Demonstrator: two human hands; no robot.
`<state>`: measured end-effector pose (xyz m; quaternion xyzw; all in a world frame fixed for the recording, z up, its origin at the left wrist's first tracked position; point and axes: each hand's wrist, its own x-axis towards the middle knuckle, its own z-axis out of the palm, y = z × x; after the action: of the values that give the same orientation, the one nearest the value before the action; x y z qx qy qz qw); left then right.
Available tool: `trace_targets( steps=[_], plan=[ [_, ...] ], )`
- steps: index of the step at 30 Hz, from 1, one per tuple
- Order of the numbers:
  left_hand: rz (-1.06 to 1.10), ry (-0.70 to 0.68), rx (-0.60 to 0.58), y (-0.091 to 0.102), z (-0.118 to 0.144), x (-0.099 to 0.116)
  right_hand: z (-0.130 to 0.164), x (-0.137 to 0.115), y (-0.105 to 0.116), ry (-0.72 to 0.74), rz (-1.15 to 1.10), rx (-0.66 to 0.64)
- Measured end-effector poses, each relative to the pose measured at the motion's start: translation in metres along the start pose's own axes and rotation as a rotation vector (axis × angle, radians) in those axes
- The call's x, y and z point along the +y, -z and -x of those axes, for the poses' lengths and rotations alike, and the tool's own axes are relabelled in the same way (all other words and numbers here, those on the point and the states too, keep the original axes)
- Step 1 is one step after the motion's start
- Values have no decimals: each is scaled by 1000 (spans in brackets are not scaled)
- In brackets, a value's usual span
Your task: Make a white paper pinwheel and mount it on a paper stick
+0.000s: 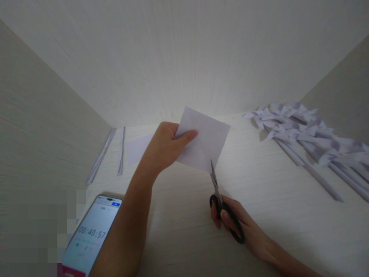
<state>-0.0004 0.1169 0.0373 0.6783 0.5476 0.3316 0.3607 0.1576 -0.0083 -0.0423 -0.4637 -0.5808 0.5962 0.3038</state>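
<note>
— What is the biggest thing in front of you?

— The pale tabletop (178, 238), boxed in by light walls. I will place everything from the sheet of paper (206, 140) that I hold up over its middle.

— And next in size?

— A row of folded paper pinwheels (305, 132) on rolled sticks, lying on the tabletop well to the right of the sheet. Then a phone (90, 236) near the sheet's lower left, face up, its screen showing a running timer. Farther left of the sheet, by the wall, lie two thin rolled paper sticks (111, 154), and a flat pale piece of paper (138, 148) lies just behind my left wrist.

— What is your left hand doing?

— My left hand (165, 146) has its grip pinched on the sheet's left edge, thumb on top, holding it tilted above the tabletop.

— And the right?

— My right hand (230, 221) has its grip clenched through the black handles of the scissors (223, 204), below the sheet. The blades point upward, and their tips meet the sheet's lower corner.
</note>
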Motion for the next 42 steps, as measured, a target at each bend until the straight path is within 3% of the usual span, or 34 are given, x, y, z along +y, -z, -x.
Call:
trace_targets(
  steps=[42],
  plan=[
    [-81, 4, -47, 6, 0, 1, 0, 5, -3, -37, 56, 16]
  ],
)
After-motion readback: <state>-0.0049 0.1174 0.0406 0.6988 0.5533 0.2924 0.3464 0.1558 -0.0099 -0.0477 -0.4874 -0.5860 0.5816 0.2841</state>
